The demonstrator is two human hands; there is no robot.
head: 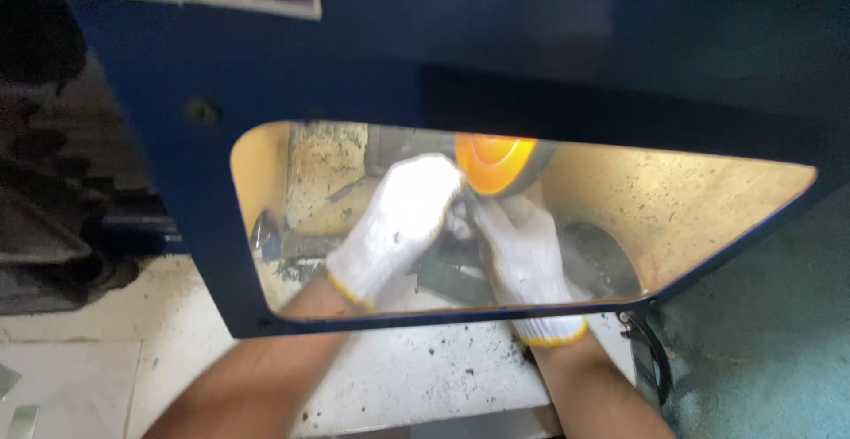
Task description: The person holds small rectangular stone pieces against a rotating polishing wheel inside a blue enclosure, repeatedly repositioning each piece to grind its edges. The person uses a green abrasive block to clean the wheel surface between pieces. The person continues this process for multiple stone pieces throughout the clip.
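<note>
Both my hands wear white knit gloves with yellow cuffs and reach in behind a clear window in a dark blue machine guard (pixel 372 58). My left hand (pixel 394 227) and my right hand (pixel 522 258) are closed together just under an orange wheel (pixel 491 163) with a dark rim, lit brightly from inside. They press close at the wheel's lower edge. Whatever they hold between them is hidden by the gloves; I cannot tell what it is.
A dirty white work surface (pixel 416 373) speckled with dark grit lies under my forearms. Dark metal parts (pixel 456 271) sit below my hands, and a round dark opening (pixel 606 258) is to the right. Dark machinery (pixel 53 218) stands at the left, and a teal floor (pixel 770 342) at the right.
</note>
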